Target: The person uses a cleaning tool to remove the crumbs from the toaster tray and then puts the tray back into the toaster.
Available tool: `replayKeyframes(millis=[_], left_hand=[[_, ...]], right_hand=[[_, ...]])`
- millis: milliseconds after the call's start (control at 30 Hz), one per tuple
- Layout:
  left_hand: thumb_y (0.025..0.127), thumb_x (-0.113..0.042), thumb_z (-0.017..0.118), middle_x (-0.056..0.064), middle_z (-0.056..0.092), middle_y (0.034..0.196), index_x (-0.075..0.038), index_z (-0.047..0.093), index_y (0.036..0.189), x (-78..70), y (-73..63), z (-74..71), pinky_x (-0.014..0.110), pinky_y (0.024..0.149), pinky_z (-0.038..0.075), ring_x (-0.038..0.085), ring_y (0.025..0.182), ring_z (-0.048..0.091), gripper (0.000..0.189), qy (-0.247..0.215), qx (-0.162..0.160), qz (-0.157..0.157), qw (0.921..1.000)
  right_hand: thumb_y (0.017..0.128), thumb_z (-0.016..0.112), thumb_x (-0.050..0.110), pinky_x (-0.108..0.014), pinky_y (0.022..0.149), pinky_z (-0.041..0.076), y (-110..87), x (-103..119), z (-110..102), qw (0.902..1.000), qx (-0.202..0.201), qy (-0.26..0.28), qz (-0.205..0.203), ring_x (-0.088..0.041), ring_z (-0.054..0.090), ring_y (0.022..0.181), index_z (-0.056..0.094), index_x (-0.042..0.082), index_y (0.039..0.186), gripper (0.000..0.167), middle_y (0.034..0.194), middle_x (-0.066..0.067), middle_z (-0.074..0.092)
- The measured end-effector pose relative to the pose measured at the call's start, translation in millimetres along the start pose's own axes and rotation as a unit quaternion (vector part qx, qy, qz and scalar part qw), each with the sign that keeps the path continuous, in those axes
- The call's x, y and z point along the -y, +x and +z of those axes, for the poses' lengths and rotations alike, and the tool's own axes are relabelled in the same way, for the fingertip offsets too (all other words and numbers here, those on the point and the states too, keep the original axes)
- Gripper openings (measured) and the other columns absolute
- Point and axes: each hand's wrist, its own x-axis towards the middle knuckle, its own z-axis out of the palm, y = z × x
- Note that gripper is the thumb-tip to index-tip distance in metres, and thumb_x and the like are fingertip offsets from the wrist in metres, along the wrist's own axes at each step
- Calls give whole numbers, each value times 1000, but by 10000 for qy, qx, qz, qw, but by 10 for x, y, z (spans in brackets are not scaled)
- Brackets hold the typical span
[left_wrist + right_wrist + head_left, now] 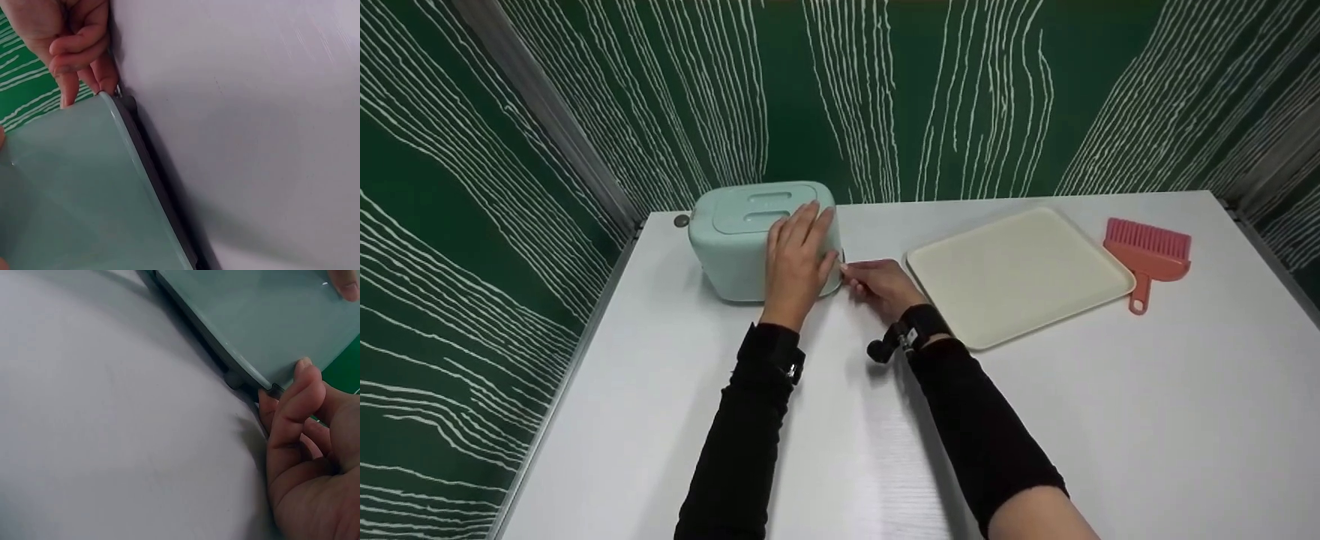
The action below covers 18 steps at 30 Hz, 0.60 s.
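A mint-green toaster (731, 255) with two long recesses in its top stands at the back left of the table. My left hand (796, 259) lies against its front, fingers extended up over the top edge and thumb toward the right end. At the lower right end, my right hand (885, 285) has its thumb and fingers bent round the bottom corner. In the right wrist view that hand (309, 439) pinches at a small dark tab (275, 390) by the toaster's base; the fingers hide most of it. A short dark foot (233, 378) shows under the toaster.
A cream tray (1020, 277) lies flat right of my right hand. Beside it is a red brush (1147, 259), its handle near the tray's right corner. A dark round knob (681, 220) shows at the toaster's left. Green patterned walls (840, 97) border the white table (840, 450).
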Motion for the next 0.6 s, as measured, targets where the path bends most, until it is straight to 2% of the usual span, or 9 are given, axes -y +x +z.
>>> replayKeyframes(millis=[167, 300, 500, 600], left_hand=[[94, -23, 85, 8, 58, 158, -14, 59, 153, -4, 13, -7, 48, 127, 37, 26, 151, 51, 64, -57, -52, 6, 10000], [96, -25, 84, 8, 57, 159, -15, 59, 154, -10, 5, -15, 48, 127, 36, 26, 151, 50, 64, -81, 21, -36, 10000], [94, -23, 85, 8, 58, 159, -15, 59, 153, -18, 8, -15, 48, 127, 36, 26, 151, 51, 64, -99, -13, -29, 9999], [94, -23, 85, 8, 58, 158, -15, 59, 153, -17, 20, -16, 48, 127, 36, 26, 150, 51, 65, -96, -59, -26, 9999]], right_hand=[[97, 79, 5, -12, 53, 49, -7, 28, 0, 9996, -119, 257, 89, -1, 59, 55, 74, -5, 114, 20, 74, -1, 71], [95, 81, 5, -13, 52, 49, -25, 25, -2, 9993, -312, 193, 58, -2, 60, 54, 76, -3, 106, 14, 70, 0, 70], [99, 79, 11, -14, 53, 48, -8, -13, 6, 9967, -543, -578, -184, -1, 59, 56, 77, -5, 115, 23, 69, 3, 69], [99, 78, 11, -13, 52, 48, 2, -9, 24, 9943, -657, -791, -289, -1, 58, 56, 76, -6, 118, 25, 69, 3, 69]])
